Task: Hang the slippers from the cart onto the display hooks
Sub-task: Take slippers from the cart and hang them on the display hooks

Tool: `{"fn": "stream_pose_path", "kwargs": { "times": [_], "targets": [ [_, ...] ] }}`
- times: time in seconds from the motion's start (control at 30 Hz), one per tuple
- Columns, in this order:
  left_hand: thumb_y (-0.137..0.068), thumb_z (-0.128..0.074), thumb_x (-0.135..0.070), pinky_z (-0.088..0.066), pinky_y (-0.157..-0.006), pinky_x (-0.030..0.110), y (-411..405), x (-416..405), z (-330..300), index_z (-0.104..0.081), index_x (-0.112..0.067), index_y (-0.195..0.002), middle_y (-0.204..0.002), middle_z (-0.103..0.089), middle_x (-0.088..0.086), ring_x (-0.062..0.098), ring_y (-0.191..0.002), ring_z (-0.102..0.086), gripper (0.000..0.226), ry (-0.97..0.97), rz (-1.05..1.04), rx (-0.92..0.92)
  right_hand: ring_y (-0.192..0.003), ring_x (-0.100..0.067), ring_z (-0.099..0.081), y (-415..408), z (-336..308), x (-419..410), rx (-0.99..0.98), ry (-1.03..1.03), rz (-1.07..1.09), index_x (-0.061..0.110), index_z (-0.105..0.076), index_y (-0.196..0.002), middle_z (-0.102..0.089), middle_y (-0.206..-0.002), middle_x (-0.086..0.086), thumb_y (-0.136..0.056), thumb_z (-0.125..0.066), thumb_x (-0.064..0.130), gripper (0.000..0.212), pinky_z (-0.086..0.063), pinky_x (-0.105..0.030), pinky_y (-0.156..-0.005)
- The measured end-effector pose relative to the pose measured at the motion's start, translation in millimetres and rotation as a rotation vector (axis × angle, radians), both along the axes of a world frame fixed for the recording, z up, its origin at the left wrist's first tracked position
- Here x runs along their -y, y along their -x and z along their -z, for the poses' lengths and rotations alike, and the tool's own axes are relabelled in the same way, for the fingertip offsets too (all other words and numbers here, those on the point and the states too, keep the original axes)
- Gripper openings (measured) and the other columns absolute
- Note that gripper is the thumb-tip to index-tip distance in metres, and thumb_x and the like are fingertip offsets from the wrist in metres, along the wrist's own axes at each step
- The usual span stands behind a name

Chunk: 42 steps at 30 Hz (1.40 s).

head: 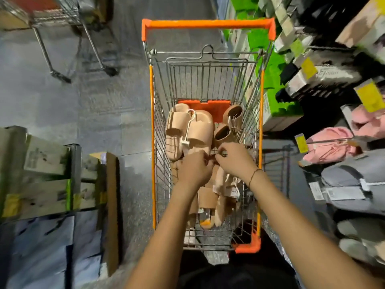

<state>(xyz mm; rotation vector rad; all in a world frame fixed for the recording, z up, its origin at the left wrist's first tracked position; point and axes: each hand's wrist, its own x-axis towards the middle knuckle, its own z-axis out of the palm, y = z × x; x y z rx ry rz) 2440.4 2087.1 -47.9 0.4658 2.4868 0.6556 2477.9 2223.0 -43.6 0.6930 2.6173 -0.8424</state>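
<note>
Head view: many peach slippers (188,130) are left in the cart (153,142); left hand (194,170) and right hand (234,159) fingers are curled, grip unclear.

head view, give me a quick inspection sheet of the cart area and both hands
surface: grey floor, blurred in places
job's things: orange-trimmed wire cart holding peach slippers; one pair lies joined on a white hanger, more are piled under the hands; display hooks not clearly made out
clutter: cardboard boxes to the left, a second metal cart at far left
hands: left hand and right hand both reach into the cart, fingers curled together over the pile; what they pinch is hidden
cables: nothing seen
surroundings: shelves to the right with green boxes, pink slippers and grey slippers
</note>
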Motion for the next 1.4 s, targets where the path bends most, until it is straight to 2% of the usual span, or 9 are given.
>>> {"fn": "stream_pose_path", "kwargs": {
  "times": [0.1, 0.2, 0.43, 0.57, 0.73, 0.83, 0.93, 1.1, 1.4],
  "targets": [
    [-0.097, -0.055, -0.036, -0.032, -0.073, 0.029, 25, -18, 16, -0.065, -0.02, -0.109, -0.105, -0.069, -0.003, 0.016, -0.098, -0.062, 0.023, 0.084, -0.042, 0.069, -0.082, -0.018, -0.054, 24, 25, -27, 0.037, 0.039, -0.032, 0.023, -0.06, -0.079, -0.058, -0.083, 0.003, -0.091, -0.058, 0.03, 0.014, -0.042, -0.027, -0.066],
    [-0.094, -0.055, -0.037, -0.045, -0.081, 0.031, 60, -43, 32, -0.067, -0.019, -0.11, -0.109, -0.07, 0.0, 0.022, -0.104, -0.064, 0.027, 0.13, -0.132, 0.174, -0.071, -0.012, -0.051, 55, 47, -56, 0.075, 0.103, -0.06, 0.025, -0.051, -0.072, -0.049, -0.073, 0.01, -0.093, -0.058, 0.029, 0.023, -0.033, -0.022, -0.053],
    [-0.095, -0.053, -0.033, -0.049, -0.094, 0.042, 167, -106, 81, -0.059, -0.012, -0.128, -0.123, -0.066, 0.009, 0.03, -0.113, -0.061, 0.04, 0.162, -0.218, 0.148, -0.101, -0.022, -0.06, 144, 116, -99, 0.126, 0.225, -0.12, 0.025, -0.057, -0.095, -0.06, -0.101, 0.003, -0.093, -0.057, 0.032, 0.007, -0.052, -0.034, -0.079],
    [-0.097, -0.054, -0.035, -0.048, -0.09, 0.049, 255, -124, 127, -0.051, -0.009, -0.13, -0.127, -0.057, 0.014, 0.038, -0.113, -0.057, 0.043, 0.175, -0.238, -0.067, -0.13, -0.035, -0.043, 169, 161, -96, 0.236, 0.254, -0.124, 0.038, -0.028, -0.148, -0.044, -0.145, -0.002, -0.091, -0.056, 0.043, 0.064, -0.037, -0.054, -0.109],
    [-0.1, -0.044, -0.031, -0.031, -0.11, 0.057, 344, -140, 189, -0.041, -0.008, -0.14, -0.144, -0.047, 0.02, 0.048, -0.131, -0.041, 0.047, 0.137, -0.124, -0.23, -0.093, -0.03, -0.065, 189, 215, -80, 0.075, 0.234, 0.07, 0.048, 0.013, -0.152, -0.067, -0.114, -0.008, -0.091, -0.06, 0.045, 0.095, -0.054, -0.042, -0.078],
    [-0.099, -0.049, -0.032, -0.022, -0.113, 0.06, 371, -159, 200, -0.039, -0.017, -0.146, -0.149, -0.043, 0.012, 0.044, -0.137, -0.034, 0.049, 0.083, -0.121, -0.187, -0.125, -0.034, -0.048, 222, 226, -78, -0.075, 0.219, 0.257, 0.042, -0.011, -0.152, -0.046, -0.142, -0.01, -0.09, -0.052, 0.057, 0.076, -0.044, -0.052, -0.101],
    [-0.097, -0.05, -0.033, -0.022, -0.113, 0.059, 399, -180, 209, -0.04, -0.014, -0.144, -0.148, -0.044, 0.011, 0.041, -0.139, -0.033, 0.052, 0.074, -0.143, -0.183, -0.117, -0.029, -0.046, 262, 229, -86, -0.221, 0.071, 0.337, 0.026, -0.039, -0.133, -0.046, -0.13, -0.005, -0.087, -0.054, 0.053, 0.056, -0.043, -0.048, -0.1],
    [-0.096, -0.049, -0.024, -0.029, -0.113, 0.055, 434, -208, 215, -0.051, -0.008, -0.134, -0.138, -0.052, 0.018, 0.04, -0.134, -0.041, 0.041, 0.227, -0.139, -0.34, -0.102, -0.035, -0.063, 326, 248, -114, -0.247, 0.166, 0.447, 0.027, -0.026, -0.13, -0.061, -0.118, -0.012, -0.082, -0.064, 0.015, 0.062, -0.056, -0.05, -0.084],
    [-0.1, -0.048, -0.033, -0.039, -0.104, 0.044, 468, -228, 219, -0.06, -0.009, -0.121, -0.125, -0.065, 0.014, 0.035, -0.121, -0.058, 0.034, 0.172, -0.133, -0.462, -0.107, -0.03, -0.063, 333, 274, -145, -0.366, 0.188, 0.456, 0.029, -0.024, -0.139, -0.06, -0.129, -0.007, -0.092, -0.055, 0.016, 0.058, -0.054, -0.049, -0.089]
  ]
}}
